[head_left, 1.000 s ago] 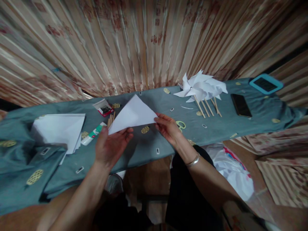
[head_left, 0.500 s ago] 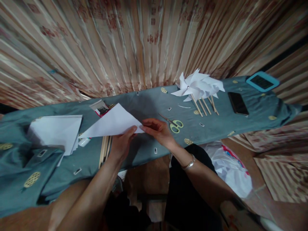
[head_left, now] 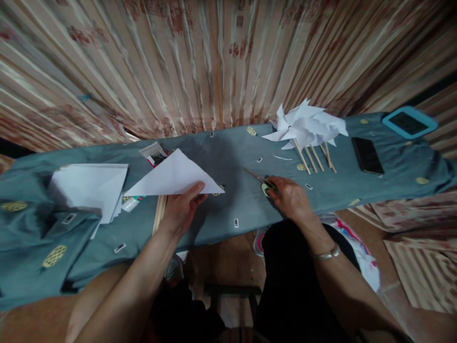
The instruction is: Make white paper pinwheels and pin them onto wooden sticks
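Observation:
A white sheet of paper folded into a triangle (head_left: pixel 174 174) is pinched along its lower edge by my left hand (head_left: pixel 183 205), thumb on top. My right hand (head_left: pixel 291 197) has its fingers closed on the green-handled scissors (head_left: pixel 264 185), which lie on the cloth with the blades pointing up and left. Under and beside the folded paper are a small box with a red edge (head_left: pixel 154 153), a white tube with a green cap (head_left: pixel 132 204) and several wooden sticks (head_left: pixel 160 213), partly covered by the paper and my left hand.
A stack of white paper (head_left: pixel 89 186) lies at the left of the cloth-covered table (head_left: pixel 221 224). Several paper pinwheels on sticks (head_left: pixel 309 126) rest at the back right, near a black phone (head_left: pixel 367 156) and a blue-framed device (head_left: pixel 410 122). A curtain (head_left: pixel 200 71) hangs behind.
My right hand has left the paper's right corner and moved right onto the scissors. My left hand still holds the folded paper. The view has shifted slightly.

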Tool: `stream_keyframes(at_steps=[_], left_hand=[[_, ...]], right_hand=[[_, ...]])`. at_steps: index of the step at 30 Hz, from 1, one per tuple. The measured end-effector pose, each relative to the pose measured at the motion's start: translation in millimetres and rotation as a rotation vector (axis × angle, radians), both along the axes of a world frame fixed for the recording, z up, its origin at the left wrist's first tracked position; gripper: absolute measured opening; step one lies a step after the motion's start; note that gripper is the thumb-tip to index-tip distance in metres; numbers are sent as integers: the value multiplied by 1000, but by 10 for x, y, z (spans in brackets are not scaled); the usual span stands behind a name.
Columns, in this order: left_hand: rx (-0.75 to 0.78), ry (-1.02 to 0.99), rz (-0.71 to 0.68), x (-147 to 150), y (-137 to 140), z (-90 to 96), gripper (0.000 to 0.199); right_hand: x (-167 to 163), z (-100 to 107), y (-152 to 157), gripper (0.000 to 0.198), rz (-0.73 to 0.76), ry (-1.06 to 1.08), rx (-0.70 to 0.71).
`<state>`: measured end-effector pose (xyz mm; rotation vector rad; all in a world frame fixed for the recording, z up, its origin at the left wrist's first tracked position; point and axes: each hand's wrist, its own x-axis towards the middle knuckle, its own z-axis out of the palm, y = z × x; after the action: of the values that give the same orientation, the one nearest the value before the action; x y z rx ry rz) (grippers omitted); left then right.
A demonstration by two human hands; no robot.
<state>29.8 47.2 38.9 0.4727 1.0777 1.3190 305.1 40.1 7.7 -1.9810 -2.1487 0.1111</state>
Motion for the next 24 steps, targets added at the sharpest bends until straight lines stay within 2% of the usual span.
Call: stream_keyframes(at_steps=[2, 4, 6, 9, 12, 15, 19, 24], left_hand=[[2, -19, -2, 18, 1, 5, 38], [15, -35, -3, 36, 8, 8, 40], [34, -60, -9, 48, 20, 6, 41], [54, -113, -32, 57, 41, -5, 41], [51, -143, -25, 59, 63, -11, 40], [41, -163, -15, 61, 77, -12, 37], [34, -158, -64, 85, 60, -19, 35], [17, -122, -93, 136, 7, -34, 39]], right_hand=[[10, 14, 23, 37, 2, 22, -25], [-3, 25, 30, 36, -57, 195, -57], [-50, 35, 6, 35, -109, 565, -141], [-182, 69, -76, 42, -95, 1213, -388], [-342, 113, -166, 44, -72, 1516, -558], [-455, 130, -230, 44, 29, 1564, -591], [-507, 140, -282, 47, 242, 1454, -581], [-524, 142, -310, 48, 314, 1434, -626]])
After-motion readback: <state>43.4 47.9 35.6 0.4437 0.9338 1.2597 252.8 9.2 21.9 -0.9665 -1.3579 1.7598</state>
